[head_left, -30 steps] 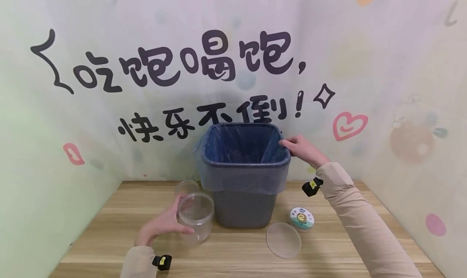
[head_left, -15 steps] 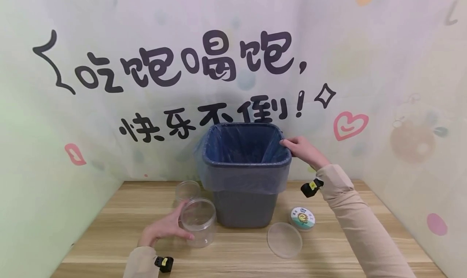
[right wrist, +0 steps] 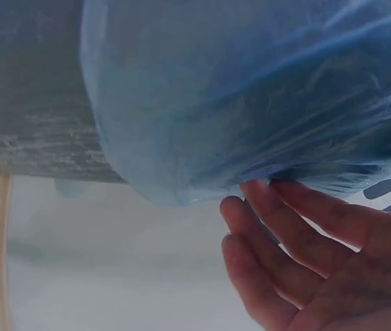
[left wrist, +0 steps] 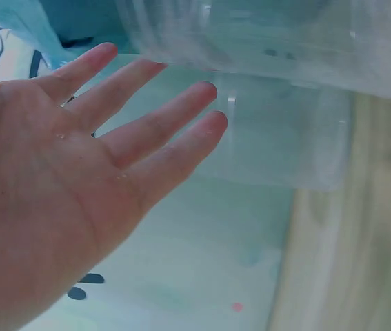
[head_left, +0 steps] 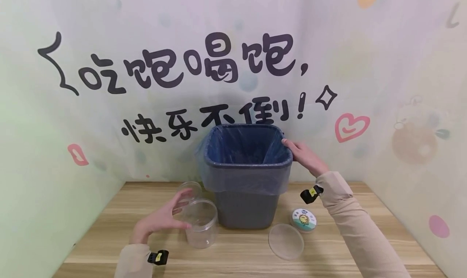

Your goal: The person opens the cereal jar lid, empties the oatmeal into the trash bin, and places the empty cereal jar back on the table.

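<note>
My left hand (head_left: 164, 216) stands with fingers spread beside a clear plastic jar (head_left: 202, 229) that has no lid on. In the left wrist view the palm (left wrist: 57, 179) holds nothing, and the jar (left wrist: 271, 41) is above the fingertips. A second clear jar (head_left: 193, 187) stands behind, partly covered by my fingers. Near the middle is a grey trash can (head_left: 246, 211) lined with a blue bag (head_left: 244, 178). At its right rim, my right hand (head_left: 304, 154) touches the bag with loosely bent fingers, as the bag (right wrist: 202, 103) in the right wrist view shows.
On the wooden table (head_left: 102, 237), right of the trash can, lie a clear round lid (head_left: 286, 241) and a small round tub with a white and green printed top (head_left: 304, 220). A printed cloth wall (head_left: 164, 26) rises behind the table.
My left hand has set the front jar down on the table, let go and drawn slightly leftward from it. The right hand's fingers have loosened at the trash can's rim.
</note>
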`<state>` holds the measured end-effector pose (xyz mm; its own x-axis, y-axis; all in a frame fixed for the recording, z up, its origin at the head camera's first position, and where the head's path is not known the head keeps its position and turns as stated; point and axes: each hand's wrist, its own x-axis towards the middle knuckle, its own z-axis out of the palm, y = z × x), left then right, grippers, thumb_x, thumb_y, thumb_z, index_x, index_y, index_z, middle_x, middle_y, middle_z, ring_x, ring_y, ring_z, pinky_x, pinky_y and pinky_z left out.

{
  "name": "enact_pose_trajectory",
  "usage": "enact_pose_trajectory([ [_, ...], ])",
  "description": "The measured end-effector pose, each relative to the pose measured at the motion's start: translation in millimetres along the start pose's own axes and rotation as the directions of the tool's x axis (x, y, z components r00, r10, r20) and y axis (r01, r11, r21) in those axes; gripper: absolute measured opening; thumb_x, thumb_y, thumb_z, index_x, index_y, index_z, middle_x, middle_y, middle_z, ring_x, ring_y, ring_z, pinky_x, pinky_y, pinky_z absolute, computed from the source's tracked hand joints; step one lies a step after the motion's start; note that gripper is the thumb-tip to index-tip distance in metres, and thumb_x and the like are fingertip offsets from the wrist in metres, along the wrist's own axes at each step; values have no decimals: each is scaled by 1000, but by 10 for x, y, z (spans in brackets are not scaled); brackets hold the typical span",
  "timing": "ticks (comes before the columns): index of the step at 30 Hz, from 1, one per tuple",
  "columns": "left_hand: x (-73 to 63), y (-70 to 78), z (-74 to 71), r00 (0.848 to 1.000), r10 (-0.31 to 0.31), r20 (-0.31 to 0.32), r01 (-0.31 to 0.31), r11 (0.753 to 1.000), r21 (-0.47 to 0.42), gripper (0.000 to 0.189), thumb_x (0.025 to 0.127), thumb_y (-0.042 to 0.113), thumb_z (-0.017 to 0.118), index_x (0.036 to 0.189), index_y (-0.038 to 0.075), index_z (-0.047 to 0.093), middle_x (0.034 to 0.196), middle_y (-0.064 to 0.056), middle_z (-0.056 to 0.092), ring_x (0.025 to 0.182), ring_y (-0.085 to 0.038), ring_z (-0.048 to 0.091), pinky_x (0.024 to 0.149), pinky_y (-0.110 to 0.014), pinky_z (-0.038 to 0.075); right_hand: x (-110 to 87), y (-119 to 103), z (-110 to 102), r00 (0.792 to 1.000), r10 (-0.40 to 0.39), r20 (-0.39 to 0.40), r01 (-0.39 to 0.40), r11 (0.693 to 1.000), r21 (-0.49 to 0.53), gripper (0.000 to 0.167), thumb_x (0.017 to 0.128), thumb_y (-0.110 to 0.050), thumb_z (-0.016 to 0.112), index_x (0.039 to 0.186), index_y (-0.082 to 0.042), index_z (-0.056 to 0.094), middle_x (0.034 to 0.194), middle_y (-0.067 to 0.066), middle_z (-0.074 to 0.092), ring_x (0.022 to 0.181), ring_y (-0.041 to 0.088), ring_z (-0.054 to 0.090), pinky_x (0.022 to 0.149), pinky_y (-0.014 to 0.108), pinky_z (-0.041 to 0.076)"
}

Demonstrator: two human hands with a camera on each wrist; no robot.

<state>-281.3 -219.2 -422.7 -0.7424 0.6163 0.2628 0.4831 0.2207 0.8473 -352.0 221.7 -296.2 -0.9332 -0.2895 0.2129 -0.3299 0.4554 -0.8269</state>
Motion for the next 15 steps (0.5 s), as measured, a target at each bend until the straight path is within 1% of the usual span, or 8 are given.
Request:
enact_pose_trajectory([
  [2, 18, 43, -18, 1000, 3, -12, -3, 1000, 21, 93, 79, 8, 78, 147, -6, 17, 149, -32, 21, 130, -56, 27, 102, -66, 26, -24, 24, 6, 1000, -7, 12, 7, 1000, 21, 66, 103, -49, 31, 128, 6, 55, 124, 20, 60, 110, 26, 59, 99, 46, 42],
  [4, 38, 72, -34, 1000, 4, -24, -3, 999, 37, 89, 80, 9, 77, 147, -5, 20, 149, -31, 24, 130, -56, 29, 101, -66, 26, -45, 54, 12, 1000, -15, 20, 15, 999, 36, 71, 102, -53, 25, 134, 5, 51, 130, 21, 56, 117, 30, 56, 101, 48, 41],
  [8, 73, 116, -68, 999, 26, -42, -21, 994, 106, 81, 84, 13, 74, 145, -7, 24, 145, -33, 30, 125, -57, 34, 98, -68, 29, -62, 139, 41, 1000, -29, 3, 28, 998, 64, 71, 103, -53, 19, 127, 5, 52, 126, 22, 56, 116, 34, 53, 101, 49, 39],
  [10, 91, 126, -99, 997, 51, -53, -42, 986, 162, 76, 86, 13, 72, 143, -9, 26, 141, -35, 34, 121, -59, 37, 95, -70, 32, -66, 204, 60, 999, -35, -21, 36, 998, 60, 68, 104, -49, 18, 123, 7, 51, 124, 24, 55, 115, 36, 53, 101, 50, 39],
  [11, 100, 133, -112, 996, 72, -60, -58, 977, 205, 73, 86, 12, 72, 141, -9, 29, 139, -35, 36, 118, -59, 39, 93, -70, 34, -68, 243, 70, 999, -37, -32, 38, 998, 55, 66, 105, -46, 19, 122, 8, 51, 124, 25, 54, 115, 37, 53, 101, 50, 39],
  [13, 119, 153, -150, 993, 86, -77, -64, 964, 257, 69, 86, 12, 71, 138, -10, 32, 136, -36, 38, 115, -60, 42, 91, -69, 36, -68, 337, 90, 997, -59, -39, 60, 998, 8, 60, 107, -39, 19, 124, 9, 50, 127, 28, 53, 116, 40, 53, 101, 51, 39],
  [15, 143, 178, -190, 991, 90, -95, -57, 950, 307, 66, 85, 12, 71, 136, -11, 35, 135, -36, 40, 113, -60, 43, 89, -69, 37, -77, 442, 106, 995, -90, -41, 87, 993, -86, 55, 107, -32, 20, 128, 9, 49, 129, 29, 52, 117, 43, 52, 101, 53, 39],
])
